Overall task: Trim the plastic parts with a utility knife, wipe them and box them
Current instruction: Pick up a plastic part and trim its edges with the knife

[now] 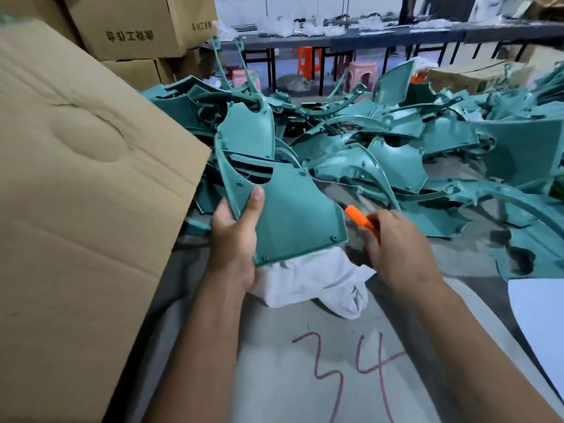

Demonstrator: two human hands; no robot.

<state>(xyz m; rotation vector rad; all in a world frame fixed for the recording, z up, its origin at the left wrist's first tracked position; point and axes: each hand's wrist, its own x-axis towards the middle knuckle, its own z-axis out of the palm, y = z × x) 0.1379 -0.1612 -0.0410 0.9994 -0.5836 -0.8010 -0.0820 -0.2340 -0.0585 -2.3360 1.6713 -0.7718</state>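
My left hand [236, 236] grips a teal plastic panel [293, 215] by its lower left edge, thumb on its face, and holds it up over the table. A white cloth [311, 279] hangs under the panel, bunched against the same hand. My right hand [396, 248] grips an orange utility knife [361, 221], its tip pointing up-left close to the panel's right edge. I cannot see a blade. A large pile of teal plastic parts [381, 141] lies behind.
A big cardboard box flap [76, 193] stands at the left, with stacked cartons [131, 29] behind it. The grey table [305, 377] bears a red "34". White sheet [540, 325] at the right edge. Benches and stools [360, 74] stand beyond.
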